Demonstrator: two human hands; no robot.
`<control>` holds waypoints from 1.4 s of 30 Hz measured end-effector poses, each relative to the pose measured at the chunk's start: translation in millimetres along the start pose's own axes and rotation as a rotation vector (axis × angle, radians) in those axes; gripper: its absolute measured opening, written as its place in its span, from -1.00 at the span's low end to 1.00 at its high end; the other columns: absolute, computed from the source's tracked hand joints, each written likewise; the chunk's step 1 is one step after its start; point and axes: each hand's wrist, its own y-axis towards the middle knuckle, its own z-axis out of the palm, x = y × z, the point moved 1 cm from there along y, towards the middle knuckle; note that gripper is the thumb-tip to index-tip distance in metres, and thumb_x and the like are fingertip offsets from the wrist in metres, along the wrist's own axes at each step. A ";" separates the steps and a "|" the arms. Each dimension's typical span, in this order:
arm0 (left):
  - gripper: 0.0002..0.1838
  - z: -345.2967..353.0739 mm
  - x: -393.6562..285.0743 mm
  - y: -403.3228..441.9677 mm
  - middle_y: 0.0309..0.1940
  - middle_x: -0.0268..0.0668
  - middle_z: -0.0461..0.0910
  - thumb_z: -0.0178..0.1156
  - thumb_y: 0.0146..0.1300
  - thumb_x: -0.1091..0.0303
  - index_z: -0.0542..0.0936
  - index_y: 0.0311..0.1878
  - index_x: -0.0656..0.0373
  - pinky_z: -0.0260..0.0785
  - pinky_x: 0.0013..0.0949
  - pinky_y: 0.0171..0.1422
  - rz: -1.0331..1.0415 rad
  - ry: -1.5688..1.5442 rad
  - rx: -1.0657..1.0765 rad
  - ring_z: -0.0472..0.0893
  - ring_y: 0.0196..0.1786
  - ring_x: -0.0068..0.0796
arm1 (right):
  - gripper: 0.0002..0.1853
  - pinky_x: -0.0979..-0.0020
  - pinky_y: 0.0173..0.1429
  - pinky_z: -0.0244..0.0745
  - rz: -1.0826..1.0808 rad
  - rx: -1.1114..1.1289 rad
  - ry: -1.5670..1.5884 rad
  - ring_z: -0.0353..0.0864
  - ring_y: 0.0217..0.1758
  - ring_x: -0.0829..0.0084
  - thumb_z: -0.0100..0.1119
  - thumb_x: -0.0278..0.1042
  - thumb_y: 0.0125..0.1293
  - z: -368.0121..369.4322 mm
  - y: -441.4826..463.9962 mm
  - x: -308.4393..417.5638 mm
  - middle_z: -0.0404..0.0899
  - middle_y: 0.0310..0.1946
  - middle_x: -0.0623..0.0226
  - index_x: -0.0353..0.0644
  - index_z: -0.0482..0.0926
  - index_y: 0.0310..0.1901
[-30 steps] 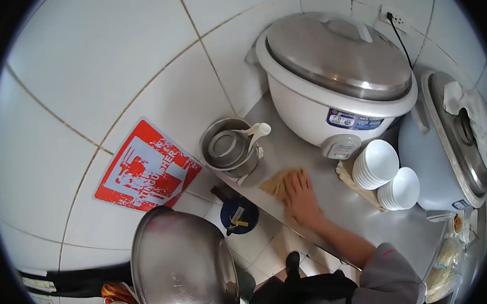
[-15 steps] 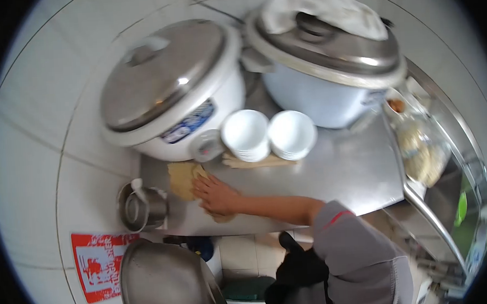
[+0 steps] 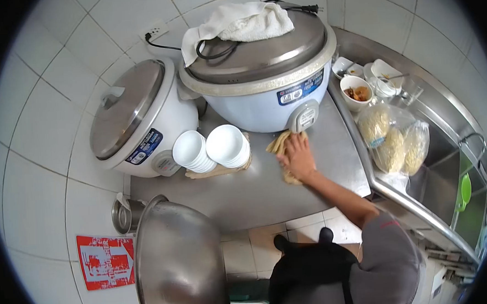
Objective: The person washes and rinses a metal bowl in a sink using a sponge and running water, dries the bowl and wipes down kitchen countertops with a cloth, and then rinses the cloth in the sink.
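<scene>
The right hand [image 3: 299,159] — fingers [image 3: 296,143] loosely spread — presses a tan cloth [image 3: 277,145] on the desk [image 3: 240,199] before the "imarflex" cooker [image 3: 236,111], left of a bowl [image 3: 354,105] of orange-brown food [image 3: 360,94] and bagged noodles [image 3: 391,151].

Here's the right hand [image 3: 300,157], right of centre, flat on a tan cloth [image 3: 277,145]; white bowls [image 3: 228,145] stand stacked left of centre.

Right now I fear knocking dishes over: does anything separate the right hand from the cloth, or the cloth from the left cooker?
Nothing visible blocks the right hand, resting on the cloth. Toward the left cooker, two stacks of white bowls stand in the way.
</scene>
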 end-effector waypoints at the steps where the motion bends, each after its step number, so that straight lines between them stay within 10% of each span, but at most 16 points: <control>1: -0.71 6.4 -11.7 -3.8 -0.47 -0.29 0.54 0.33 -0.13 0.50 0.50 -0.29 0.32 0.35 -0.49 -0.33 0.004 -0.012 -0.011 0.49 -0.43 -0.53 | -0.17 0.11 0.37 -0.32 -0.023 0.012 0.036 -0.18 0.35 0.04 -0.23 0.28 0.13 6.6 -1.1 6.1 -0.02 0.25 -0.03 -0.38 0.09 0.18; 9: -0.78 35.9 -40.0 -31.3 -0.51 -0.35 0.54 0.30 -0.14 0.55 0.53 -0.35 0.29 0.32 -0.55 -0.38 -0.049 -0.187 -0.074 0.45 -0.49 -0.61 | 0.17 0.07 0.36 -0.31 0.020 -0.034 0.363 -0.20 0.36 0.01 0.10 0.45 -0.27 19.8 34.4 93.6 -0.01 0.24 -0.05 -0.40 0.01 0.21; 20: -0.65 18.5 -40.0 -33.1 -0.42 -0.28 0.56 0.36 -0.15 0.45 0.53 -0.25 0.33 0.35 -0.44 -0.26 -0.295 -0.040 -0.186 0.50 -0.38 -0.49 | 0.11 0.11 0.38 -0.42 -0.076 -0.026 0.285 -0.23 0.37 0.07 -0.03 0.47 -0.15 42.4 64.8 90.1 -0.05 0.25 -0.06 -0.43 0.02 0.20; 31: -0.67 28.7 -45.5 -15.5 -0.43 -0.26 0.54 0.33 -0.17 0.55 0.50 -0.26 0.37 0.33 -0.46 -0.33 0.088 0.111 -0.028 0.46 -0.44 -0.48 | -0.34 0.15 0.37 -0.28 0.195 0.105 -0.039 -0.12 0.37 0.30 -0.32 0.21 0.21 -34.7 -5.2 -100.2 0.03 0.28 0.28 -0.04 0.09 0.25; 35: -0.67 48.4 -87.9 -9.1 -0.38 -0.11 0.54 0.24 -0.05 0.44 0.48 -0.20 0.38 0.37 -0.34 -0.22 0.153 0.203 0.506 0.52 -0.40 -0.19 | -0.34 0.18 0.37 -0.24 0.278 -0.013 -0.128 -0.16 0.38 0.25 -0.33 0.17 0.23 -47.4 -45.5 -155.2 -0.01 0.29 0.23 -0.10 0.08 0.25; 42: -0.67 167.9 -115.9 -13.8 -0.66 -0.28 0.49 0.37 -0.17 0.18 0.46 -0.50 0.17 0.28 -0.37 -0.51 0.878 0.373 0.422 0.50 -0.58 -0.29 | -0.40 0.17 0.37 -0.24 0.130 0.006 -0.085 -0.17 0.39 0.25 -0.34 0.06 0.28 -69.9 -138.6 -146.1 -0.01 0.29 0.18 -0.12 0.04 0.26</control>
